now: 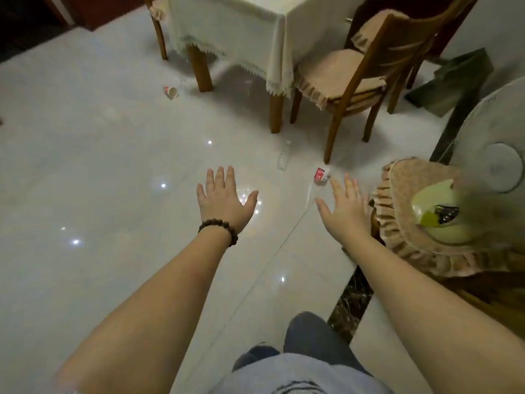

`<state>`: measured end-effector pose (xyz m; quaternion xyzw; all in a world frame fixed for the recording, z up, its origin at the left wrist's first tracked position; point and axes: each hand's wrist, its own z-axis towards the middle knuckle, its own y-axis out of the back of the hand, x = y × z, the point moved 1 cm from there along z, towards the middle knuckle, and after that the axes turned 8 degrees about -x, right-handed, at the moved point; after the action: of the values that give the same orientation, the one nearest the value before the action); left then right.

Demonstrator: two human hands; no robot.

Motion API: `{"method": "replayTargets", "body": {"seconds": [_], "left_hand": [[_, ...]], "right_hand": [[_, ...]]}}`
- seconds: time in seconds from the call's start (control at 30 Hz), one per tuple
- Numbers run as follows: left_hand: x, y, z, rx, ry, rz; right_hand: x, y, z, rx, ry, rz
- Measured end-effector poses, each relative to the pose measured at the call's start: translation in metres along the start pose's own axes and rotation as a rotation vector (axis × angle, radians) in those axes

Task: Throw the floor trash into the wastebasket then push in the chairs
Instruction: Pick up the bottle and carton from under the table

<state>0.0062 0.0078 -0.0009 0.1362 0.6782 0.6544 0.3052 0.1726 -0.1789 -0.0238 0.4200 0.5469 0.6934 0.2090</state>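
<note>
Both bare forearms reach forward and down over the glossy white tile floor, palms facing down. The left hand is spread flat, fingers straight and slightly apart, thumb angled out to the right; it holds nothing and hangs above the floor, with a dark beaded bracelet round its wrist. The right hand is likewise opened out, fingers straight and pointing up-left, thumb out to the left, holding nothing. Just beyond its fingertips lies a crumpled red-and-white paper cup on the floor, close to the front leg of the wooden chair, which stands pulled out from the table draped with a cream tablecloth. A clear plastic bottle, faint against the tile, lies on the floor just left of that cup, between the two hands and the table leg. A second red-and-white paper cup lies on its side farther off, left of the table's near-left leg and well apart from both hands. Another cushioned chair seat with a frilled cover sits just right of the right hand, beside a standing fan. The wastebasket cannot be made out.
</note>
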Motion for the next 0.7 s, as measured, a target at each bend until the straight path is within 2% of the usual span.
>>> {"method": "replayTargets", "body": {"seconds": [0.33, 0.7], "left_hand": [[-0.028, -0.039, 0.111, 0.051, -0.053, 0.053], [-0.144, -0.096, 0.358, 0.093, -0.114, 0.063]], "right_hand": [[-0.019, -0.024, 0.100, -0.001, -0.112, -0.039], [-0.070, -0.044, 0.347, -0.005, -0.222, 0.007]]}}
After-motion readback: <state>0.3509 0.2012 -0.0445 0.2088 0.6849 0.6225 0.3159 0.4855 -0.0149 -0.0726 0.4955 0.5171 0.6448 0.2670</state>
